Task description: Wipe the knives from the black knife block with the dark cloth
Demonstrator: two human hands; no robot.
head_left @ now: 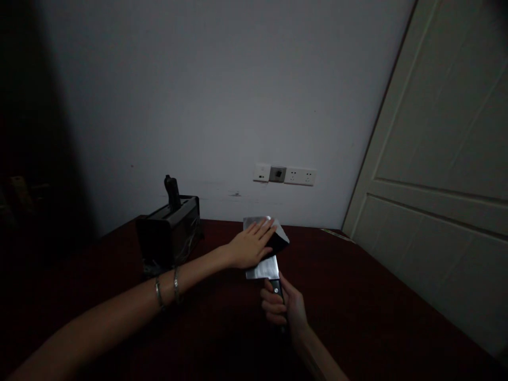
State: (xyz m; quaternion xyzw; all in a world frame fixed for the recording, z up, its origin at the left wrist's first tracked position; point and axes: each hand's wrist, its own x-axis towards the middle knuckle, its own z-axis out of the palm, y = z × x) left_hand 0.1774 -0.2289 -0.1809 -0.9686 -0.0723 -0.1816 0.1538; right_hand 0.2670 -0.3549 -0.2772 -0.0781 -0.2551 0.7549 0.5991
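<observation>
My right hand (296, 309) is wrapped round the black riveted handle of a cleaver (262, 270), whose broad, shiny blade points away from me over the table. Across the blade lies my left hand (248, 247), palm down with its fingers stretched out. Beneath those fingers is a thin sheet, dark on one part and pale on another (281, 243); I cannot tell whether it is cloth or paper. It covers the middle of the blade, and the hand hides part of both.
A dark knife block (154, 241) with a black handle (172, 191) sticking out stands on the left of the dark red table (222, 328). Sockets (300, 176) are set in the wall behind. A pale panelled door (436, 222) stands at the right. The light is dim.
</observation>
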